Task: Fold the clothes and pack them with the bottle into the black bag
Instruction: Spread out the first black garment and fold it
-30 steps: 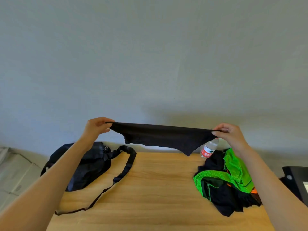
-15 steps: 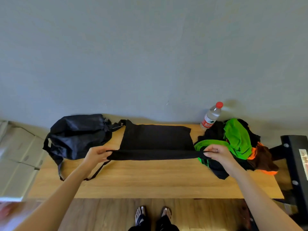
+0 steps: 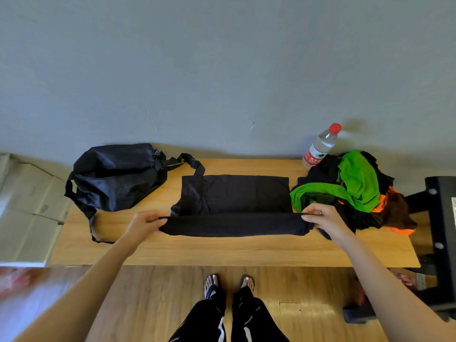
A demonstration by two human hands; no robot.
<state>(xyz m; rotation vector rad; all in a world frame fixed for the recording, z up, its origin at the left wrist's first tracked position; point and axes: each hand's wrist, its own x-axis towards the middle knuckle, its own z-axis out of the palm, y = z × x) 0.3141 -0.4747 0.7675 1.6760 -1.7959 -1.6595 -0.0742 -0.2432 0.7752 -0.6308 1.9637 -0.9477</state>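
A black garment [image 3: 234, 193] lies spread flat on the middle of the wooden table [image 3: 222, 250]. Its near edge is raised in a fold. My left hand [image 3: 145, 222] pinches the left end of that fold, and my right hand [image 3: 320, 218] pinches the right end. The black bag [image 3: 116, 176] sits at the table's left end, its strap trailing toward the garment. A clear water bottle [image 3: 320, 146] with a red cap and red label stands at the back right. A heap of clothes [image 3: 357, 191], green mesh, black and orange, lies at the right end.
A grey wall runs right behind the table. Cardboard boxes [image 3: 27, 213] sit on the floor to the left. A black metal stand [image 3: 441, 230] is at the far right. My feet [image 3: 229, 285] stand on the wood floor in front of the table.
The black garment, held stretched in the air a second ago, has come down flat on the table. Both hands moved down and toward me with its near edge. The view tilted downward.
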